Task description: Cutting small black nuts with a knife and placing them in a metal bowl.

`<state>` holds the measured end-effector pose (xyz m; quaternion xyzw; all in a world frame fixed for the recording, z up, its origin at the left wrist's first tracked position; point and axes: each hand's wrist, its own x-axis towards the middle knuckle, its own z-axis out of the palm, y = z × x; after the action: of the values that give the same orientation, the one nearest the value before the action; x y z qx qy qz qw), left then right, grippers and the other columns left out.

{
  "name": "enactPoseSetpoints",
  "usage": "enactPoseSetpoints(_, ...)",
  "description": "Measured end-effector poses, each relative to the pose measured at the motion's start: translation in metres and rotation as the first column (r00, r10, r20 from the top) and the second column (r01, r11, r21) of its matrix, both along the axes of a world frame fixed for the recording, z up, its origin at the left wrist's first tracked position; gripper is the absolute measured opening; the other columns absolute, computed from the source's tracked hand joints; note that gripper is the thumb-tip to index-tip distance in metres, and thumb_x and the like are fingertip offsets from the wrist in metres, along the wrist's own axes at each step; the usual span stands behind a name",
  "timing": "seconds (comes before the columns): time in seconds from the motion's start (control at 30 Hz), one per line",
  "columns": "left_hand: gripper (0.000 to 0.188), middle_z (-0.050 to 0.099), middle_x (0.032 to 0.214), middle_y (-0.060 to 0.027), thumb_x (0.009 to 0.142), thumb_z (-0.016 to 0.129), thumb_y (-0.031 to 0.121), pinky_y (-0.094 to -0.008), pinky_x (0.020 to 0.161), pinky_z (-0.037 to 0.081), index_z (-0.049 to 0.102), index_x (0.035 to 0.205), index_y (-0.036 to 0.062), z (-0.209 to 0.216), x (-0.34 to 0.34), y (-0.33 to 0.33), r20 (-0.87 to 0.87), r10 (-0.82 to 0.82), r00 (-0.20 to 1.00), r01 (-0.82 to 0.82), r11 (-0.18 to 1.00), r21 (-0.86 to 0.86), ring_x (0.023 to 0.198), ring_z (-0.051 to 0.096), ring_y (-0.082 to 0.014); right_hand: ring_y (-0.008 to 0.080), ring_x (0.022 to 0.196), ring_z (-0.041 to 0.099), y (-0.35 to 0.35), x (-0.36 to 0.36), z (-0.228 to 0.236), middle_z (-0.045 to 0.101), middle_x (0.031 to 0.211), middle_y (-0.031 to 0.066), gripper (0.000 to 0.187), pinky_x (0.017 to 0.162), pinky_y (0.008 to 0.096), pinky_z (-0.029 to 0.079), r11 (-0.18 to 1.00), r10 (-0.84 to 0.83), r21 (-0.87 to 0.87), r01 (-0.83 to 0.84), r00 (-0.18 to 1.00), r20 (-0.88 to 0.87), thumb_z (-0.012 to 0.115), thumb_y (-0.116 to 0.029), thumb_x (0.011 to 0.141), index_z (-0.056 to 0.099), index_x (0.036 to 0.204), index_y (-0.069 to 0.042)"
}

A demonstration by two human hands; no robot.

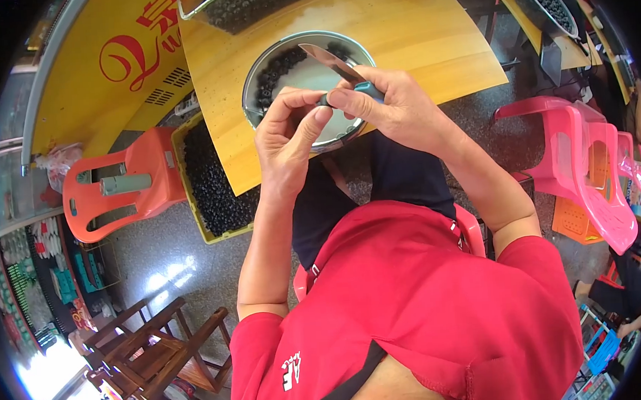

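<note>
My left hand pinches a small dark round piece between thumb and fingertips; its exact kind cannot be made out. In my right hand is a knife with a teal handle, its blade tilted up and to the left. The right thumb presses against the small dark piece. Both hands are above the near side of a round metal bowl. Inside it, small dark pieces lie along the left and far sides, around a pale, whitish middle.
The bowl stands on a yellow wooden table. Beyond it sits a clear tray of dark pieces. A yellow crate full of them is left of my legs. An orange chair stands left, pink chairs right, wooden chairs lower left.
</note>
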<state>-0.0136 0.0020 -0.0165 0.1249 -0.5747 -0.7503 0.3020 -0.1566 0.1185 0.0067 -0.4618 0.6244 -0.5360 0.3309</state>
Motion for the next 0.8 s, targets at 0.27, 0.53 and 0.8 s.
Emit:
enactPoseSetpoints(0.27,0.020,0.055,0.090,-0.0021,0.080,0.069,-0.008,-0.0201,0.073,0.041,0.063,0.097,0.0017,-0.010,0.003,-0.010,-0.032,-0.058,0.998,0.041,0.921,-0.389,0.081,0.051,-0.0088,-0.0003,0.059,0.041,0.009,0.003,0.000,0.056,0.075,-0.0022,0.033,0.049,0.0166,0.031,0.986,0.040,0.123,-0.108,0.890,0.454,0.060,-0.036,0.094,0.064,0.103,-0.005)
enactPoseSetpoints(0.53,0.013,0.058,0.096,-0.0116,0.086,0.064,0.007,-0.0210,0.056,0.038,0.058,0.094,-0.0005,-0.004,-0.013,-0.030,-0.087,-0.264,0.961,0.277,0.882,0.383,0.067,0.050,-0.0116,0.0001,0.054,0.038,0.024,-0.016,-0.001,0.055,0.078,-0.0016,0.028,0.048,0.0158,0.031,0.993,-0.036,0.114,-0.034,0.828,0.560,0.053,-0.028,0.098,0.057,0.112,-0.004)
enactPoseSetpoints(0.8,0.022,0.061,0.077,-0.0055,0.091,0.059,0.022,-0.0238,0.056,0.043,0.062,0.091,-0.0003,-0.012,-0.065,-0.068,0.591,-0.040,0.806,0.167,0.972,-0.162,0.066,0.055,-0.0109,0.0022,0.056,0.041,0.030,-0.037,-0.021,0.052,0.073,-0.0029,0.028,0.052,0.0185,0.036,0.996,-0.089,0.051,0.075,0.924,0.372,0.051,-0.027,0.099,0.062,0.103,-0.002)
